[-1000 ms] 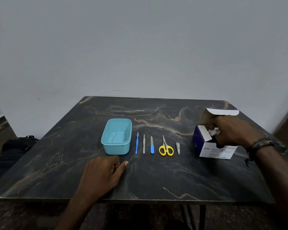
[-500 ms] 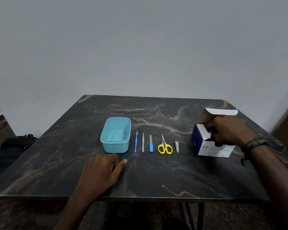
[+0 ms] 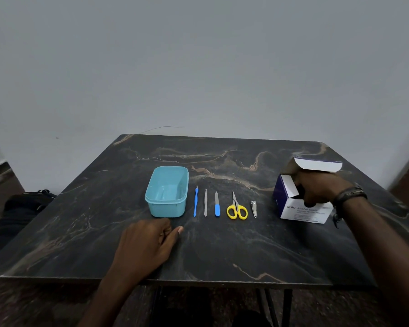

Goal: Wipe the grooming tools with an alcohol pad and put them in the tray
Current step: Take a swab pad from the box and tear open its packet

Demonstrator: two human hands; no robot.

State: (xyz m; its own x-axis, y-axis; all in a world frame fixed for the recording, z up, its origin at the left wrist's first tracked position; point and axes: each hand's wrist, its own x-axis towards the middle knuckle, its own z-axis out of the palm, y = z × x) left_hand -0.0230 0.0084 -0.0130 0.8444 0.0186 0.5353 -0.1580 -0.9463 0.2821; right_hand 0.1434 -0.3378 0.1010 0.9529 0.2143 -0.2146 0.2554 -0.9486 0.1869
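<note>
The right hand [image 3: 321, 188] has sunk deeper into the alcohol-swab box [image 3: 302, 206] (tools untouched).

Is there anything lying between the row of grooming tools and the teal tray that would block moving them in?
Nothing visible does. The tray sits open directly beside the blue cuticle pusher, with only bare table between them. The left hand rests nearer the front edge, clear of that path.

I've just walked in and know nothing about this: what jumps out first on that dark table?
A neat row of five small grooming tools lies mid-table, the yellow-handled scissors brightest among them, with an empty turquoise tray at the row's left end. At the far right, the right hand reaches into an open box of alcohol swabs. The left hand rests on the table just in front of the tray.
</note>
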